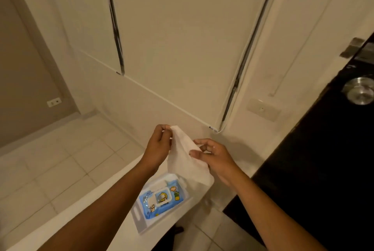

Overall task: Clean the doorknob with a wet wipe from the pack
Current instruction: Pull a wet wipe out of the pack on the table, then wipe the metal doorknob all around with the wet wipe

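A dark door is seen at the right, carrying one round metal doorknob, far right, with nothing blocking it. On the white tabletop one blue wipe pack lies flat, lid shut. One white wet wipe is held above it, pinched by the left hand and right hand, each grip clenched on it.

Left hand: raised at 12 o'clock, thumb and fingertips pinched closed, forearm entering from 7 o'clock | Right hand: at 1 o'clock beside the left, thumb and forefinger pinched, remaining fingers curled, forearm from 5 o'clock
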